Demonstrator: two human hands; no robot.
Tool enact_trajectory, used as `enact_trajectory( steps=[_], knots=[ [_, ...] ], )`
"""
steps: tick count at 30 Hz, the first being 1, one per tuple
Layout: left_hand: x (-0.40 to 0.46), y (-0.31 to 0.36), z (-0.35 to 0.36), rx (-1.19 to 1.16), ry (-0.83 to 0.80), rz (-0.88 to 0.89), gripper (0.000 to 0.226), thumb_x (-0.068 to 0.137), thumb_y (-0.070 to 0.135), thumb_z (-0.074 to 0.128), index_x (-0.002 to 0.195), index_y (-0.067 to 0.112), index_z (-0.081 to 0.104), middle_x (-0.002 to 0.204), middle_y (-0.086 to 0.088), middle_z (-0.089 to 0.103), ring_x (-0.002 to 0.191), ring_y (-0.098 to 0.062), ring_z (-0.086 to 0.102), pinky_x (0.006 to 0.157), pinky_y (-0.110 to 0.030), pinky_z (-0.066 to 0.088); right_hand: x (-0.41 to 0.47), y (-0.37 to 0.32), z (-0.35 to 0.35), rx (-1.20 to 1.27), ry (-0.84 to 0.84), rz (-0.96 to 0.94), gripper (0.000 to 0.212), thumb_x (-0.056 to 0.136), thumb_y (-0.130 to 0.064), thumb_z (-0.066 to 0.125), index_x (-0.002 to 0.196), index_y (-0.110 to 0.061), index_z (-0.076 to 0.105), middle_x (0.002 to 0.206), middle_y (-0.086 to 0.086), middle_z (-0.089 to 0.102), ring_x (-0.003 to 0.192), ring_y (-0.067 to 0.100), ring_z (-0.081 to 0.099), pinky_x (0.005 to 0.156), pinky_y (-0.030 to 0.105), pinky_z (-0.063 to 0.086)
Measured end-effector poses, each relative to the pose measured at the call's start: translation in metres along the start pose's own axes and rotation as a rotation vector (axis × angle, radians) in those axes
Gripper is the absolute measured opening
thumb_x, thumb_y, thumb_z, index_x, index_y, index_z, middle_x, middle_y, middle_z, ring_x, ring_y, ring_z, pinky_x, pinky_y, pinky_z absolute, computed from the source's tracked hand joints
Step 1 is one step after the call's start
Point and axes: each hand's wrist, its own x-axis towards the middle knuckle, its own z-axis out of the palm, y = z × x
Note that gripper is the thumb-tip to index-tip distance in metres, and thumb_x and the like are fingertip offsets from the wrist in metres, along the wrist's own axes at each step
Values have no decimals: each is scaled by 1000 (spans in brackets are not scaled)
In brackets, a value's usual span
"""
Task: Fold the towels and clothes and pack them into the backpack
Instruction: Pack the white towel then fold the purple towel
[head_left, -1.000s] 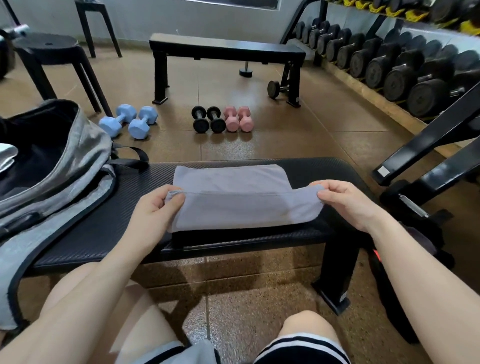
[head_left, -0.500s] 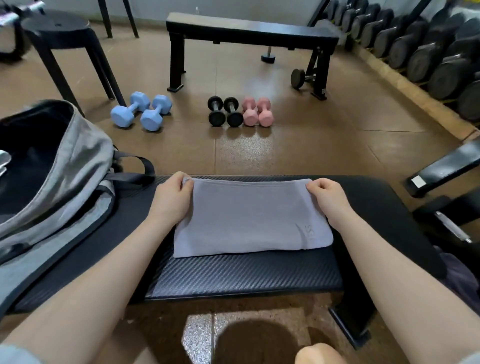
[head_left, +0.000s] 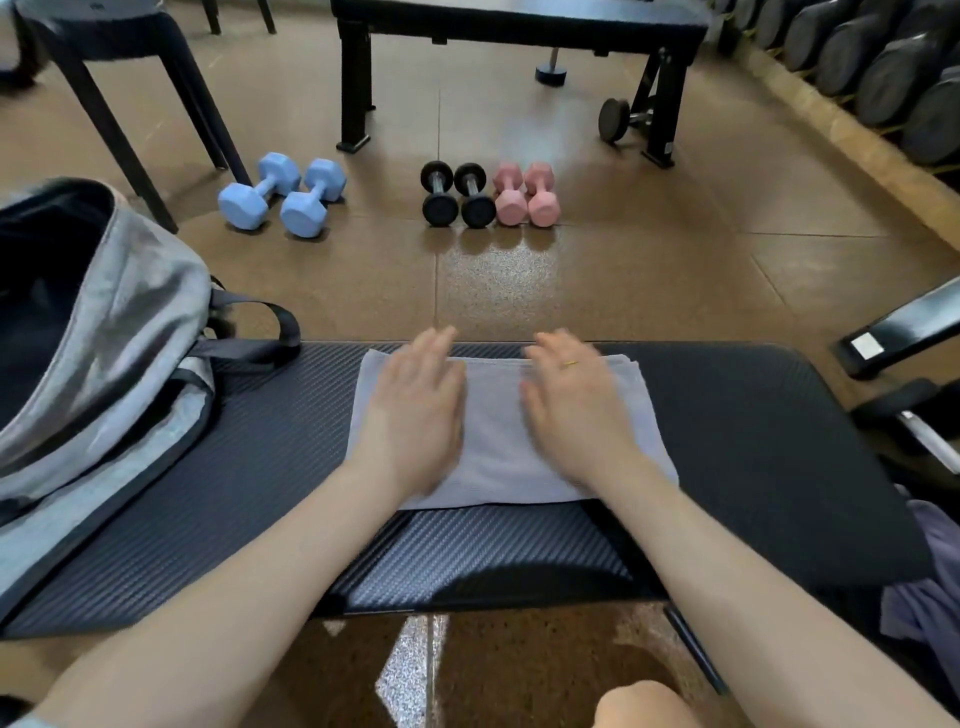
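Right now both of your hands lie flat on the folded towel (head_left: 498, 421), which sits on the black ribbed surface (head_left: 753, 441) in front of you, toward its far edge. Your left hand (head_left: 418, 410) covers the left part of the towel and your right hand (head_left: 576, 410) the right part, with a strip of grey cloth showing between them. On both hands the fingers are straight and spread, palms down on the cloth, gripping nothing; their tips reach to about the towel's far edge, and both hands look a little blurred. A thin gold ring (head_left: 570, 364) shows on your right hand.

The grey backpack (head_left: 119, 364) lies at the left end of the same surface, well apart from the towel, its mouth open and dark inside. Its black strap (head_left: 270, 325) loops out toward the towel's side. Some purple cloth (head_left: 930, 587) lies low at the right edge of the view, beside the surface.

On the floor beyond, you have two blue dumbbells (head_left: 283, 197), two black dumbbells (head_left: 457, 195) and two pink dumbbells (head_left: 525, 195), the black and pink pairs side by side. Farther back stand a black bench (head_left: 519, 21) and a black stool (head_left: 119, 57), with a rack of dark dumbbells (head_left: 883, 62) along the right.
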Motion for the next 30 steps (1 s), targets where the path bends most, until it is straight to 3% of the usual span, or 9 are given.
enact_trajectory(
  steps=[3, 5, 7, 9, 15, 18, 22, 25, 30],
  knots=[
    [-8, 10, 8, -113, -300, -31, 79, 82, 45, 3, 139, 1, 36, 149, -17, 32, 138, -29, 31, 112, -41, 23, -2, -25, 12, 73, -426, -49, 56, 98, -39, 27, 148, -14, 23, 157, 5, 16, 145, 21, 12, 116, 38, 6],
    [-14, 5, 13, -121, -397, -68, 91, 73, 54, -12, 147, 10, 16, 156, -7, 13, 144, -20, 11, 116, -35, 6, -5, -18, 17, -14, -488, -48, 63, 94, -54, 15, 150, -26, 10, 159, -2, 3, 146, 16, 2, 116, 37, -1],
    [-16, 4, 11, -114, -397, -87, 97, 69, 64, -10, 148, 13, 11, 157, -4, 7, 145, -17, 5, 116, -34, 1, -8, -5, 15, -62, -477, -39, 72, 85, -64, 4, 149, -33, 7, 159, -4, 0, 146, 16, -1, 116, 39, -2],
    [-16, 6, 7, -101, -415, -102, 107, 62, 75, -5, 149, 15, 6, 158, -2, 2, 145, -16, -1, 116, -35, -1, -9, 11, 11, -75, -489, 3, 63, 92, -62, 16, 149, -35, 5, 159, -5, -2, 146, 16, -2, 116, 39, -3],
    [-16, 6, 5, -67, -486, -102, 132, 42, 93, 6, 149, 16, -3, 157, -3, -8, 144, -17, -10, 117, -38, -6, -9, 75, -7, -100, -468, 169, 56, 99, -47, 19, 150, -27, 8, 159, -8, 4, 146, 13, 0, 117, 41, 1],
    [-17, 5, 4, -63, -502, -79, 144, 30, 99, -8, 148, 17, -7, 157, -1, -12, 143, -17, -14, 116, -38, -8, -9, 84, -9, -62, -464, 170, 53, 101, -39, 18, 150, -22, 11, 158, -8, 7, 145, 12, 3, 116, 41, 2],
    [-10, 13, -4, -48, -562, -137, 148, 26, 100, -8, 149, 16, -7, 157, -2, -12, 144, -16, -12, 117, -38, -5, 4, 86, -16, -108, -433, 86, 51, 99, -41, 31, 144, -17, 31, 150, 5, 30, 137, 26, 27, 109, 40, 24],
    [11, 37, -6, -87, -500, -213, 133, 42, 93, 4, 149, 13, 7, 158, -5, 0, 145, -18, -1, 117, -39, 3, 22, 91, -27, -85, -488, 60, 54, 91, -47, 48, 136, -17, 42, 135, 8, 45, 123, 28, 38, 98, 40, 35],
    [30, 79, 10, -166, -445, 26, 111, 58, 84, 11, 149, 20, 11, 157, 0, 0, 145, -17, 1, 115, -33, -2, 37, 93, -33, 99, -611, 296, 51, 77, -54, 65, 115, -21, 55, 117, 2, 59, 118, 26, 42, 89, 37, 31]
  ],
)
